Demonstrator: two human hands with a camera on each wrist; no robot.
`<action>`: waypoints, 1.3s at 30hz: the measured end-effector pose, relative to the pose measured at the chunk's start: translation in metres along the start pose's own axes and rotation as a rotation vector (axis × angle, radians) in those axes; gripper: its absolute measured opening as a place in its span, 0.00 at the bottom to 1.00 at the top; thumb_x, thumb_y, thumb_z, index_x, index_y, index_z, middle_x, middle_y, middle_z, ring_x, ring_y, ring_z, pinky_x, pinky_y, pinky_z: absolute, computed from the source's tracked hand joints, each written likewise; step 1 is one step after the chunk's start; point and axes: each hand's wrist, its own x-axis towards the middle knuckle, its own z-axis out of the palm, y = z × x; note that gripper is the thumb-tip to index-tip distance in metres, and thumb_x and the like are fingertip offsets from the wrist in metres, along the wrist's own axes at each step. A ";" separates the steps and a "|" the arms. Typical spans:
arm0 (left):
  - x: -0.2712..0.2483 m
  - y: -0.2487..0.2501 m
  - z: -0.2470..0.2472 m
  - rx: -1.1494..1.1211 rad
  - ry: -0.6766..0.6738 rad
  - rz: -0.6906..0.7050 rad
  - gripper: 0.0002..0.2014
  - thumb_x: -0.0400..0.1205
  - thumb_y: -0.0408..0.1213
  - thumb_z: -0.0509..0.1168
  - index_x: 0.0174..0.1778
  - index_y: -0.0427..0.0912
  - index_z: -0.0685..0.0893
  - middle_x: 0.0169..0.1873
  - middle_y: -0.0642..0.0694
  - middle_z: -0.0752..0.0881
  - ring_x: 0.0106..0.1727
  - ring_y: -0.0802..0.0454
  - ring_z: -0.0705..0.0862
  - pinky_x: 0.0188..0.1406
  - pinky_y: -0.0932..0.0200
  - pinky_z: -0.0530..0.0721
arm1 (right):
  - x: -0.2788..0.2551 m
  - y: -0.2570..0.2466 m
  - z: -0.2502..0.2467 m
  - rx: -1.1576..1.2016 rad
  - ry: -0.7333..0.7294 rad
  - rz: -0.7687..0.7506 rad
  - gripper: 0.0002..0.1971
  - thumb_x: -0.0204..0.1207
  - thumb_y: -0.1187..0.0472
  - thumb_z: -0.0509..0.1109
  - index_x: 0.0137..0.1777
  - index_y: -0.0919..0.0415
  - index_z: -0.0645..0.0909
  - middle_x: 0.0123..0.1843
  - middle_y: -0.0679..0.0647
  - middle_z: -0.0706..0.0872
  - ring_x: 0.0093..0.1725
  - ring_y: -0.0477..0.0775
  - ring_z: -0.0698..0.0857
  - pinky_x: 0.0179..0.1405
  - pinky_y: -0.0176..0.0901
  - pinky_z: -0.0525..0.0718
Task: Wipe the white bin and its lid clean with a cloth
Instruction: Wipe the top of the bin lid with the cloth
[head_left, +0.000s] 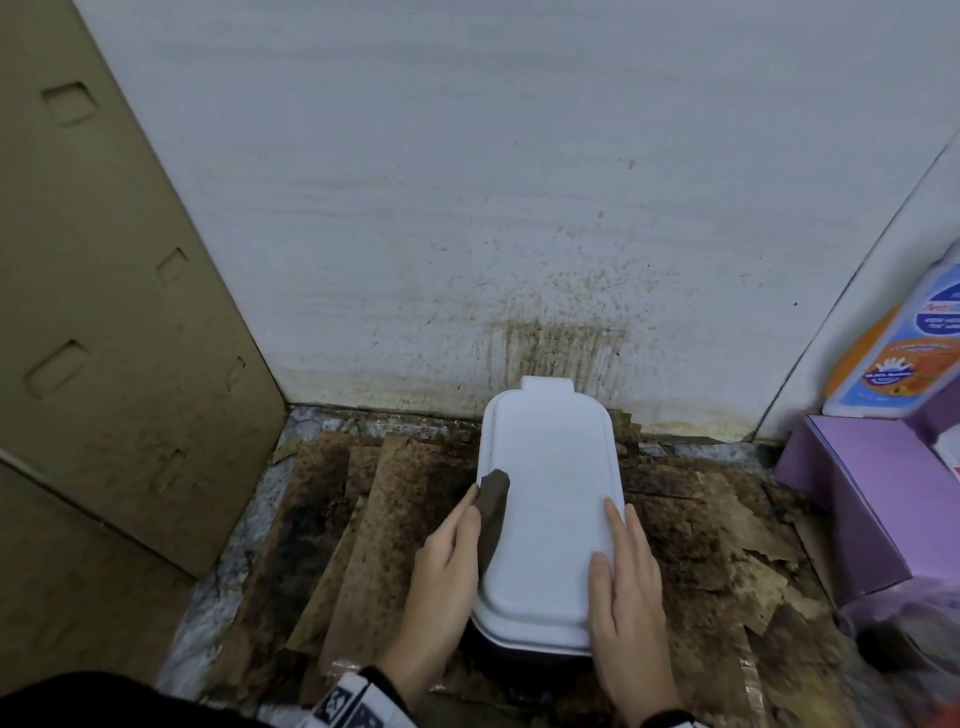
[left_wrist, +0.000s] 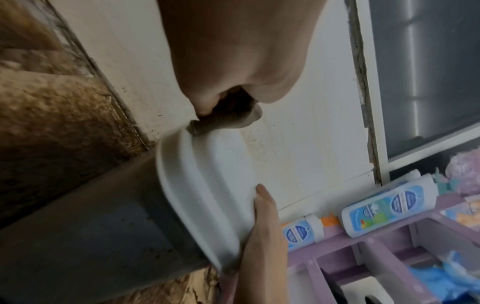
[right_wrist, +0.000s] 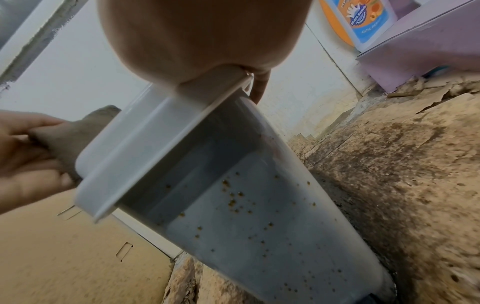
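Note:
The white lid (head_left: 550, 509) sits closed on the bin, which stands on the floor against the wall. The bin's grey-white body (right_wrist: 246, 205) is speckled with brown spots. My left hand (head_left: 452, 551) grips a brown cloth (head_left: 492, 512) and holds it against the lid's left edge. The right wrist view shows the left hand's fingers (right_wrist: 28, 156) curled round the cloth (right_wrist: 78, 139). My right hand (head_left: 621, 556) lies with straight fingers along the lid's right edge, thumb on top. From the left wrist view, the cloth (left_wrist: 223, 121) touches the lid's rim (left_wrist: 182, 164).
A tan cardboard panel (head_left: 104, 312) stands close on the left. The white wall (head_left: 519, 234) behind is stained brown. Dirty cardboard sheets (head_left: 374, 519) cover the floor. A purple rack (head_left: 872, 493) with a cleaner bottle (head_left: 904, 353) stands close on the right.

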 end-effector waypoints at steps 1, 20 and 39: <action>0.008 0.002 0.000 -0.010 -0.019 -0.006 0.20 0.92 0.52 0.55 0.80 0.59 0.78 0.74 0.65 0.81 0.75 0.67 0.78 0.79 0.55 0.76 | 0.000 0.001 0.000 0.003 -0.002 0.000 0.25 0.89 0.48 0.49 0.85 0.32 0.54 0.89 0.37 0.51 0.81 0.32 0.51 0.76 0.37 0.55; 0.134 0.041 0.010 -0.179 -0.048 -0.084 0.10 0.90 0.47 0.55 0.49 0.45 0.74 0.50 0.44 0.77 0.49 0.46 0.72 0.47 0.48 0.67 | -0.002 -0.004 -0.002 0.005 -0.031 0.013 0.25 0.89 0.46 0.49 0.84 0.28 0.51 0.88 0.32 0.46 0.85 0.39 0.51 0.75 0.37 0.56; -0.010 -0.007 0.087 1.076 -0.071 0.421 0.29 0.83 0.36 0.47 0.74 0.24 0.80 0.74 0.28 0.80 0.74 0.35 0.83 0.71 0.42 0.84 | -0.004 0.005 -0.010 0.267 -0.140 0.050 0.26 0.90 0.42 0.44 0.87 0.36 0.44 0.86 0.26 0.44 0.84 0.25 0.42 0.87 0.39 0.45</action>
